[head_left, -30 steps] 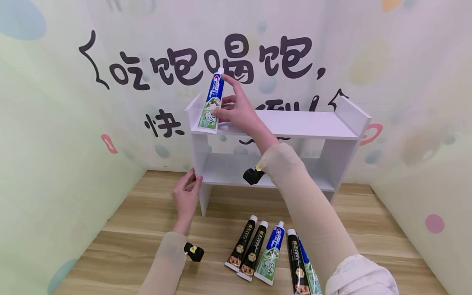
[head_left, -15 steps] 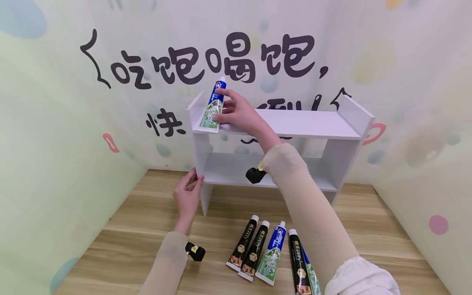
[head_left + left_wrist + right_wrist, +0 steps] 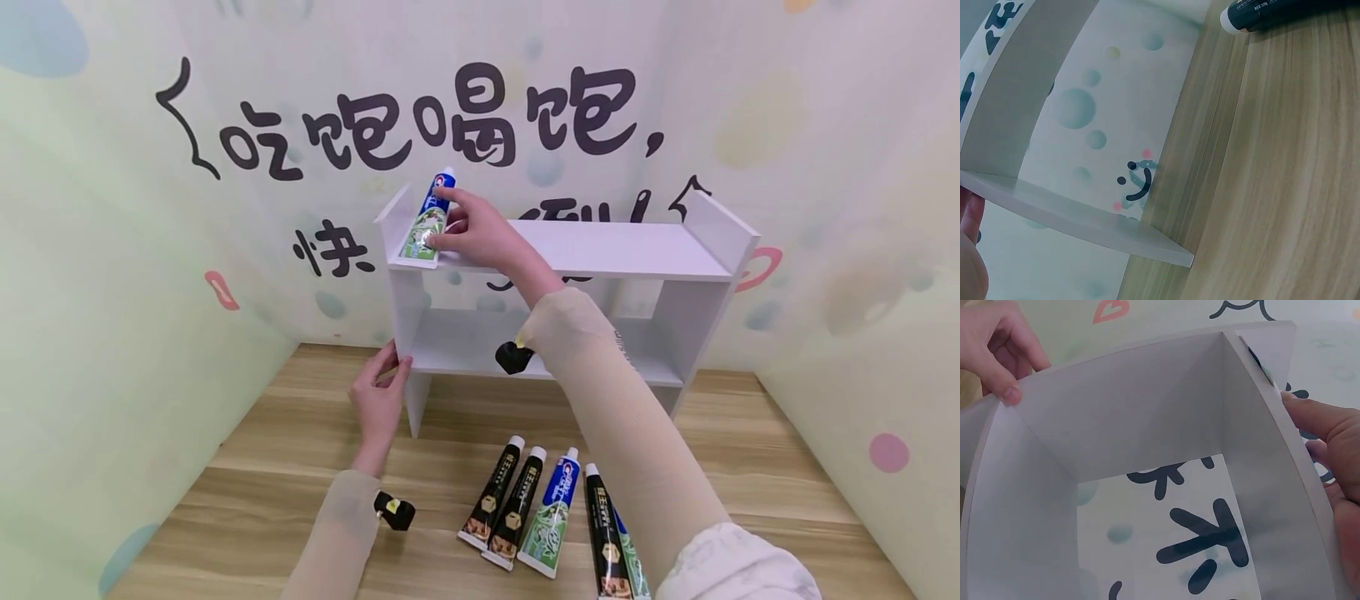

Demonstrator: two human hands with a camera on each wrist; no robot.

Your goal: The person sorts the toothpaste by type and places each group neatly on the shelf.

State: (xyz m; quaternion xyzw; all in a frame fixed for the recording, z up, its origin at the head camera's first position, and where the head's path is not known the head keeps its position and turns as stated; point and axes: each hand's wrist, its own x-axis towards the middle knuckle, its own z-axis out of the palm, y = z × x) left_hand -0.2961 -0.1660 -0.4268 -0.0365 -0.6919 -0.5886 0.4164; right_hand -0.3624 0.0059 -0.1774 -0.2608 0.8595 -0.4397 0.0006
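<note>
My right hand (image 3: pixel 483 233) pinches a blue-and-green toothpaste tube (image 3: pixel 426 227) between thumb and fingers at the left end of the white shelf's top board (image 3: pixel 615 248). The tube leans back, cap up, its flat end by the board's front edge, close to the raised left side. In the right wrist view only a sliver of the tube shows beside the right thumb (image 3: pixel 1313 415). My left hand (image 3: pixel 377 404) grips the shelf's left side panel (image 3: pixel 408 308) lower down, thumb at the front edge and fingers on the outer side.
In front of the shelf, several toothpaste tubes lie on the wooden tabletop (image 3: pixel 247 508): black ones (image 3: pixel 517 510) and blue-and-green ones (image 3: pixel 552 518). My right forearm partly covers the rightmost tube (image 3: pixel 632 557). A printed wall (image 3: pixel 337 50) stands close behind the shelf.
The right hand has lowered the tube's cap end, so it leans further back over the top board. Its fingers have come down with it. The left hand keeps its place on the side panel.
</note>
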